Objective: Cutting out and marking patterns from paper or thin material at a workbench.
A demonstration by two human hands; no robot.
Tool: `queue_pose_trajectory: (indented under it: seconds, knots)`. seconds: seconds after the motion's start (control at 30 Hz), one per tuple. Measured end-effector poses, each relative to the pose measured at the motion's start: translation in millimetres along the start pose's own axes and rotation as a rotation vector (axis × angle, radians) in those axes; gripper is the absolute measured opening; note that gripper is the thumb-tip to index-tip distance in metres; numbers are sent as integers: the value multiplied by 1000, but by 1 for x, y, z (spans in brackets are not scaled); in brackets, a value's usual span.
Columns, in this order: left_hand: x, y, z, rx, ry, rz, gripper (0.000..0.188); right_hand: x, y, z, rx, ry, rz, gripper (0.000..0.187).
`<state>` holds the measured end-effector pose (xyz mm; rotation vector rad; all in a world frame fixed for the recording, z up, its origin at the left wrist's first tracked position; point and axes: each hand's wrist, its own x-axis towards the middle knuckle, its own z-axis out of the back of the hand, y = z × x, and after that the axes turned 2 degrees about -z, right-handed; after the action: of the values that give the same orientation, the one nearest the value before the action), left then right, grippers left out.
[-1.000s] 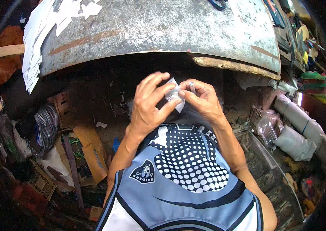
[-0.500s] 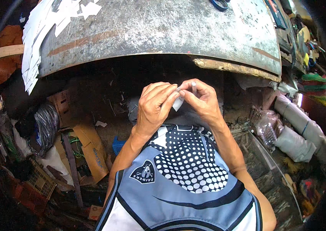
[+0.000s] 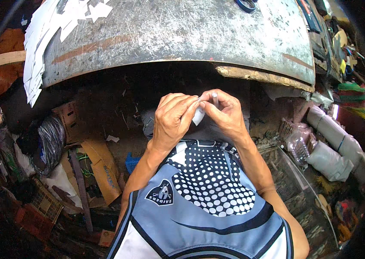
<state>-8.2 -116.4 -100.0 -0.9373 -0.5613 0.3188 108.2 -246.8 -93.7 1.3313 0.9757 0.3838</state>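
In front of my lap, both hands meet at the fingertips around a small white piece, which looks like paper or thin card and hangs down between them. My left hand is closed, thumb and fingers pinched at the top of this piece. My right hand pinches at the same spot. A short, slim pale grey stick stands up between the right hand's fingers, its lower part hidden. What exactly the fingertips press on is too small to make out.
Ahead is a scuffed metal-topped table with a splintered wooden edge. White paper pieces pile at its left, and a dark blue ring lies at the back. Cardboard sits low left, wrapped rolls at right.
Both hands stay at the same place, pinched together. The right fingers and the grey stick have shifted very slightly left; the white piece has tilted a little.
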Motion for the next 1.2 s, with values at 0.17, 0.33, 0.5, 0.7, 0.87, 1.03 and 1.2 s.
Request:
queue_pose_trajectory:
  seconds: [0.17, 0.33, 0.5, 0.7, 0.87, 1.03, 1.2]
  knots:
    - [-1, 3, -4, -28, -12, 5, 10, -1, -1, -3, 58, -7, -13, 7]
    - [0, 3, -5, -38, -13, 15, 5, -2, -4, -5, -22, -32, 4, 6]
    - [-3, 9, -4, -76, 11, 55, 6, -4, -1, -10, -73, -51, 28, 6]
    - [-5, 6, -5, -208, -13, 186, 10, -2, -2, -11, -38, -64, 12, 7]
    - [-4, 8, -6, -166, -5, 133, 7, -3, -4, -11, -40, -65, 11, 7]
    - [-2, 13, -7, -156, -18, 95, 6, -4, -5, -11, -111, -69, 13, 7]
    - [-8, 20, -12, -158, -15, 137, 14, -4, -10, -16, -24, -79, 2, 10]
